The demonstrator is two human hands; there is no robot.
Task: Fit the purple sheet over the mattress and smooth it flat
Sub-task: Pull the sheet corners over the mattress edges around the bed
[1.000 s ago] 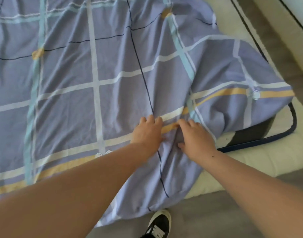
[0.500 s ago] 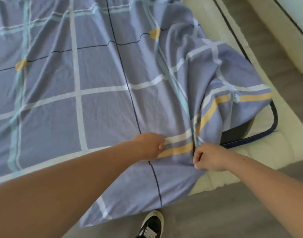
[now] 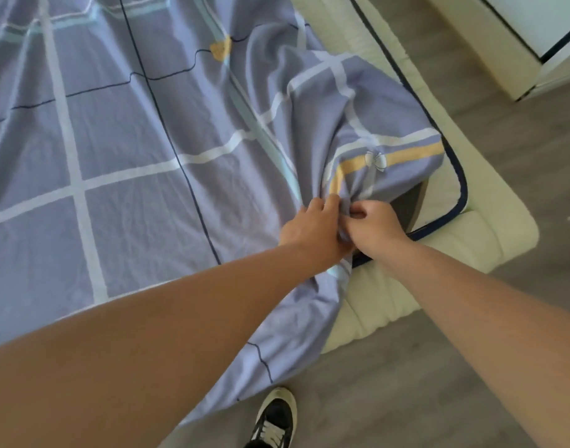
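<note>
I am gripping the purple sheet [image 3: 131, 156] with both hands, which are side by side and touching each other. My left hand [image 3: 312, 229] is curling its fingers into a gathered bunch of the cloth. My right hand [image 3: 377, 227] is pinching the same bunch between thumb and bent fingers. Folds are fanning out beyond my fingertips toward a yellow stripe [image 3: 412, 153] with a small white bow [image 3: 375, 160]. Left of my fingers the sheet is lying spread out. Beneath my wrists its edge is hanging down the side. Just right of my right hand, the corner of the cream mattress [image 3: 490, 234] is lying bare. Below my arms, my black shoe [image 3: 275, 418] is standing on the grey floor [image 3: 406, 383].
</note>
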